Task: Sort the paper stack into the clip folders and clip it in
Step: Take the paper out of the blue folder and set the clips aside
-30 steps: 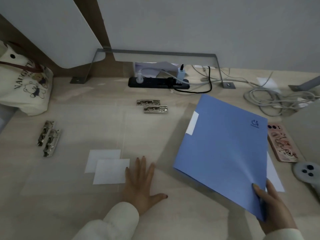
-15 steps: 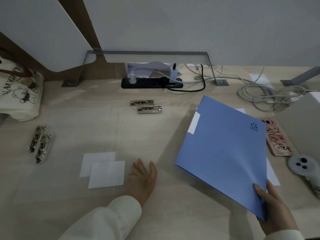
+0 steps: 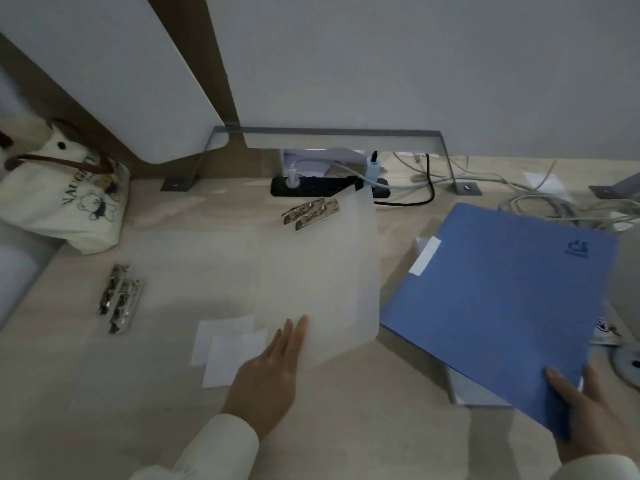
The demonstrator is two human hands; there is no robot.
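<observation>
A translucent clip folder lies open on the desk, and its right cover [image 3: 329, 271] stands lifted and tilted. My left hand [image 3: 273, 368] grips that cover at its lower edge, with the fingertips against the sheet. One pair of metal clips [image 3: 310, 211] sits at the cover's far edge, another pair of metal clips [image 3: 119, 297] lies at the left. Two white labels [image 3: 225, 348] lie overlapping just left of my left hand. My right hand [image 3: 595, 420] holds a blue folder [image 3: 502, 306] by its near right corner. White paper [image 3: 474, 389] shows under the blue folder.
A cream bear-print bag [image 3: 65, 202] sits at the far left. A black power strip [image 3: 329, 187] and loose cables [image 3: 561, 209] run along the back under a grey metal bracket. A phone [image 3: 606, 329] and a grey controller [image 3: 628, 365] lie at the right edge.
My left hand, earlier flat on the desk, has taken the translucent cover and raised it. The blue folder has moved right and lower, over the white paper and the phone.
</observation>
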